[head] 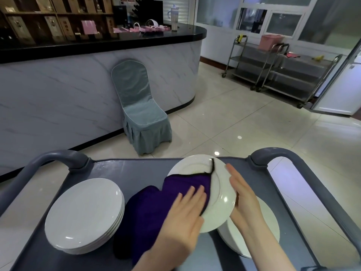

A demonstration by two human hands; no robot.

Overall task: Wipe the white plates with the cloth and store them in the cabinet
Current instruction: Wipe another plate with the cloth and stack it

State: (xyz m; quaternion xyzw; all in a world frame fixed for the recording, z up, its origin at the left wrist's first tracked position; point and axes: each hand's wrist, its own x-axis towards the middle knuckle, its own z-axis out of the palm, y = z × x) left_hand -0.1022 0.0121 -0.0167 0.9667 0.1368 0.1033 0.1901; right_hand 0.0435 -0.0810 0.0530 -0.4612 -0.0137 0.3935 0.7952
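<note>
A white plate [220, 194] is held tilted above the grey cart [121, 169]. A purple cloth [156, 204] drapes over the plate's left half and down onto the cart. My left hand [183, 214] presses flat on the cloth against the plate, fingers straight. My right hand [242, 194] supports the plate's right edge with straight fingers. One stack of white plates [84, 214] sits on the cart at the left. A second stack of plates [271, 229] lies under my right forearm, partly hidden.
The cart has rounded grey handles [58, 155] at both far corners. Beyond it stand a chair with a grey-blue cover [140, 110], a curved marble-look counter [58, 85] with a black top, and steel trolleys [283, 71] at the back right. Tiled floor lies between.
</note>
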